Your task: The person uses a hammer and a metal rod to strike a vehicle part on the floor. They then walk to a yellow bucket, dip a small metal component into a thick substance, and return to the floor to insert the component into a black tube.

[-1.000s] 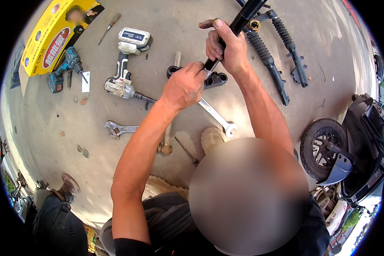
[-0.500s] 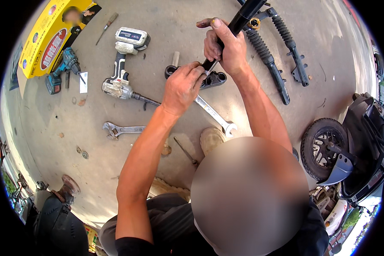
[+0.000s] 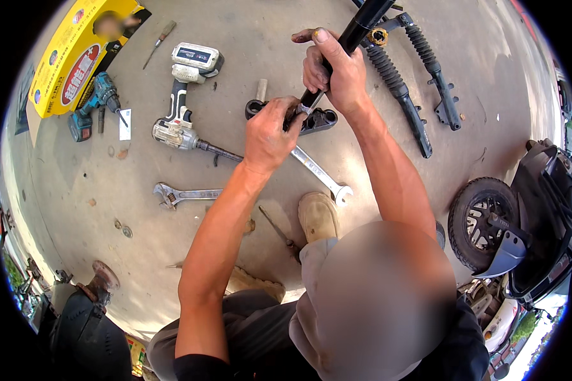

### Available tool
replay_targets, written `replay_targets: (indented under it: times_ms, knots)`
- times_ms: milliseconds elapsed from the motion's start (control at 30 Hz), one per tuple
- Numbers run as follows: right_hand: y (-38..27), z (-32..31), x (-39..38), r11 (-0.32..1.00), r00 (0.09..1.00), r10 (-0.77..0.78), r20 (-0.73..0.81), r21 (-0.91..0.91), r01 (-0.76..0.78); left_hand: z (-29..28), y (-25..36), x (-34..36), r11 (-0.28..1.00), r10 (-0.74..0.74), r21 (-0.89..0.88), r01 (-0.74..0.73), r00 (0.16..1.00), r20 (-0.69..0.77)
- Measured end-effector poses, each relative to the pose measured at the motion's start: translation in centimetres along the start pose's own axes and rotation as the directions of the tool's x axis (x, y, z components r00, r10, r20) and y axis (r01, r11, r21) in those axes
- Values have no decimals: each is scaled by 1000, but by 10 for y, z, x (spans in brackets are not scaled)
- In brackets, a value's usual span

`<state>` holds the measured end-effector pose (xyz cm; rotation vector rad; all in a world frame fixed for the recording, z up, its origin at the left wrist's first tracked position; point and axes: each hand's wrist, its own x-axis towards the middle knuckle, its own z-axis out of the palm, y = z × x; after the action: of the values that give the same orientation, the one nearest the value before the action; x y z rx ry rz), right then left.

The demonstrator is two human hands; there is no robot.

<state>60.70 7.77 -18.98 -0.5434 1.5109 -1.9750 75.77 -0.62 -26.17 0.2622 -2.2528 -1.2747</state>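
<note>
My right hand (image 3: 337, 66) is wrapped round a long black tube (image 3: 361, 28) that slants up toward the far right, its index finger stretched out to the left. At the tube's lower end, a small shiny metal piece (image 3: 307, 109) shows beside the closed fingers of my left hand (image 3: 270, 133). Whatever those fingers pinch is hidden. Under the hands lies a black clamp bracket (image 3: 322, 122) with round openings, next to a short pale metal cylinder (image 3: 261, 89). An open-ended wrench (image 3: 318, 170) lies on the floor below the bracket.
Left of my hands lie an impact wrench (image 3: 183, 98), an adjustable wrench (image 3: 187, 194), a blue drill (image 3: 102, 101) and a yellow box (image 3: 67, 57). Two fork legs (image 3: 397, 82) (image 3: 429, 63) lie far right, with a scooter wheel (image 3: 483, 219) nearer. Screwdrivers (image 3: 157, 44) (image 3: 279, 235) rest on the floor.
My left fingers have shifted slightly left and their grip has changed at the tube's lower end. My right hand stays on the tube. My head has moved lower right, uncovering more of my boot.
</note>
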Motion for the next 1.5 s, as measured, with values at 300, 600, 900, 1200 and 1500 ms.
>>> replay_targets:
  times_ms: [300,600,900,1200,1500]
  knots:
    - [4,-3,1,1000,1000,16,-20,25,-16,-1,-5,2,989,124,78,-125,992,16]
    - [7,-6,4,996,999,33,-28,85,-30,-7,-6,15,994,92,42,-97,989,114]
    - [3,-3,6,999,999,31,-33,30,-30,-12,2,19,998,-20,68,4,974,227]
    - [3,-1,4,1000,999,14,-34,19,-14,-2,5,6,998,-61,13,61,998,19]
    - [4,-2,2,999,999,20,-26,25,-19,0,-2,6,977,149,152,-149,989,17]
